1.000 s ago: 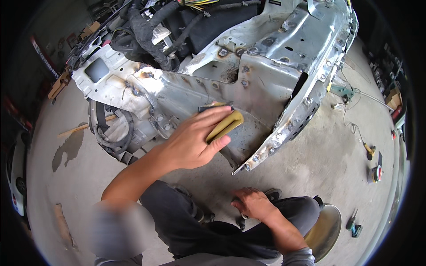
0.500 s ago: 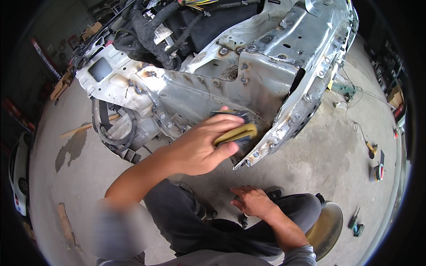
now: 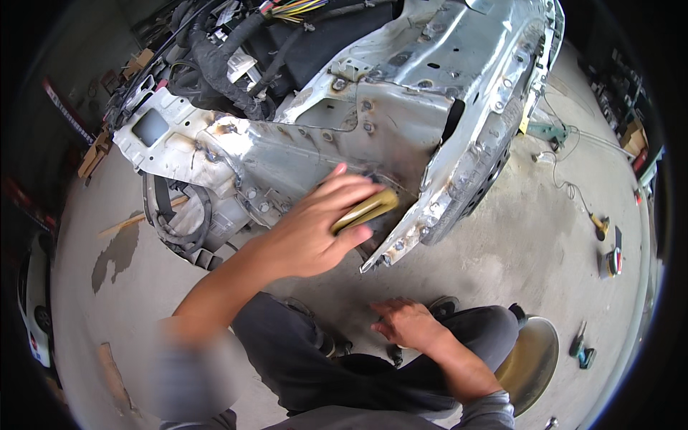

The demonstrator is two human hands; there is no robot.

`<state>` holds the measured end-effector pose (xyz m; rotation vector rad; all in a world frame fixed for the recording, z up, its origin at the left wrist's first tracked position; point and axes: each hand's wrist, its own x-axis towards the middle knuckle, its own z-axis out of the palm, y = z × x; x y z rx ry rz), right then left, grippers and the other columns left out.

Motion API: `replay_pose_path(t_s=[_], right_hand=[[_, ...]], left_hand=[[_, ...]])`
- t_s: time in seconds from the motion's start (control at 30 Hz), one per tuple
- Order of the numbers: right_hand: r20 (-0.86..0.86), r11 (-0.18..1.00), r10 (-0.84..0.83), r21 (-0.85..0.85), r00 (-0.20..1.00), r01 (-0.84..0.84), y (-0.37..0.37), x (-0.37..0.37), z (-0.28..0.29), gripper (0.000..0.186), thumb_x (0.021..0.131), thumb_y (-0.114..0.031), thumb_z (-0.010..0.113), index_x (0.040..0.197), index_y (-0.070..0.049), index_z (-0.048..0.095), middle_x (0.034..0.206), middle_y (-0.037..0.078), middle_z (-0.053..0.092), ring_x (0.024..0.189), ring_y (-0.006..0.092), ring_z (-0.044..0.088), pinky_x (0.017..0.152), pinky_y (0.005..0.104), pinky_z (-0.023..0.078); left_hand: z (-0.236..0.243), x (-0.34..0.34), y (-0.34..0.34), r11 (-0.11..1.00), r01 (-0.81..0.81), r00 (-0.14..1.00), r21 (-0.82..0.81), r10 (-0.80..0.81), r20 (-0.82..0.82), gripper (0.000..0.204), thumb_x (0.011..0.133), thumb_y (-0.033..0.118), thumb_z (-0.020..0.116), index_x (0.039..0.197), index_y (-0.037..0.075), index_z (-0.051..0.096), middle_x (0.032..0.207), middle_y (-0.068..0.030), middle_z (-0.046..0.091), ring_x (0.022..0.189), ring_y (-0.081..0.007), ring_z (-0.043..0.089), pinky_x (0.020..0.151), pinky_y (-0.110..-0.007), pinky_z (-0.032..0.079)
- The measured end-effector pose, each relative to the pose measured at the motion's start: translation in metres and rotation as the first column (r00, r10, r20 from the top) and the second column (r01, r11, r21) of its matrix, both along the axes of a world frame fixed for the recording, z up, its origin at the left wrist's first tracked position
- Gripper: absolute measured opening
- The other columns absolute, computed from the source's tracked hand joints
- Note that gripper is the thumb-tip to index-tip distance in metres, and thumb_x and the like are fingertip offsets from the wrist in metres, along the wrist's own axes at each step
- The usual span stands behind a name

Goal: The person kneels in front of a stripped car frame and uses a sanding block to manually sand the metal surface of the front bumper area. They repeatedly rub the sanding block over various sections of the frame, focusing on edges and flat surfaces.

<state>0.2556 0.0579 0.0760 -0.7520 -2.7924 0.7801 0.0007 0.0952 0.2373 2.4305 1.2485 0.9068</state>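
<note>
My left hand (image 3: 312,233) is closed round a folded piece of tan sandpaper (image 3: 374,206), held against or just over the lower corner of a bare, weld-marked car body panel (image 3: 308,154). Whether the paper touches the metal is hard to tell, since my fingers cover its far side. Grey and brown scorch marks and weld spots show around that corner. Low over my right leg, my right hand (image 3: 412,322) hangs with loosely stretched fingers and holds nothing.
Wiring (image 3: 215,64) fills the opened front of the car. A yellowish round dish-shaped object (image 3: 530,365) lies by my right leg. On the floor at right are a green-black power tool (image 3: 583,347), a can (image 3: 611,263) and a yellow-handled corded tool (image 3: 600,226).
The car panel has shifted slightly left in view. My left hand with the sandpaper has also moved a little left. My right hand stays in place.
</note>
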Motion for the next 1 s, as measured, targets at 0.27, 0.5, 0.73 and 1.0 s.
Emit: replay_pose_path(t_s=[0.27, 0.5, 0.73, 1.0], right_hand=[[-0.026, 1.000, 0.011, -0.004, 1.000, -0.011, -0.002, 0.002, -0.001, 0.044, 0.094, -0.035, 0.059, 0.127, -0.006, 0.055, 0.115, 0.016, 0.063, 0.106, 0.0333, 0.061, 0.093, 0.0423, 0.048], [0.038, 0.999, 0.032, -0.038, 0.999, -0.030, -0.005, -0.007, 0.002, 0.043, 0.092, -0.034, 0.061, 0.125, -0.006, 0.056, 0.112, 0.016, 0.064, 0.107, 0.0334, 0.061, 0.094, 0.0421, 0.048], [0.056, 0.998, -0.006, -0.069, 0.998, 0.010, -0.001, -0.005, -0.001, 0.043, 0.092, -0.035, 0.061, 0.124, -0.006, 0.057, 0.112, 0.017, 0.064, 0.106, 0.0338, 0.062, 0.093, 0.0430, 0.049], [0.029, 1.000, 0.004, -0.027, 1.000, -0.003, -0.004, -0.003, -0.007, 0.044, 0.092, -0.035, 0.061, 0.124, -0.005, 0.057, 0.112, 0.017, 0.065, 0.106, 0.0342, 0.062, 0.092, 0.0432, 0.049]], left_hand=[[-0.001, -0.018, -0.018, 0.997, -0.054, 0.989, 0.053, 0.061, -0.134, 0.062, 0.097, 0.053, 0.047, 0.136, 0.005, 0.052, 0.135, -0.0080, 0.058, 0.134, -0.0297, 0.046, 0.119, -0.054, 0.018], [-0.014, 0.001, -0.023, 0.990, -0.102, 0.993, 0.102, 0.108, -0.057, 0.060, 0.100, 0.053, 0.040, 0.139, 0.009, 0.051, 0.140, -0.0129, 0.052, 0.136, -0.0278, 0.044, 0.120, -0.052, 0.015], [-0.012, -0.020, -0.005, 0.974, -0.183, 0.975, 0.136, 0.198, -0.106, 0.048, 0.099, 0.038, 0.050, 0.135, 0.007, 0.055, 0.137, -0.0117, 0.055, 0.135, -0.0261, 0.044, 0.120, -0.052, 0.018], [-0.010, -0.010, -0.013, 0.973, -0.149, 0.971, 0.178, 0.178, -0.160, 0.054, 0.101, 0.047, 0.042, 0.137, 0.009, 0.053, 0.135, -0.0124, 0.057, 0.135, -0.0264, 0.045, 0.119, -0.055, 0.018]])
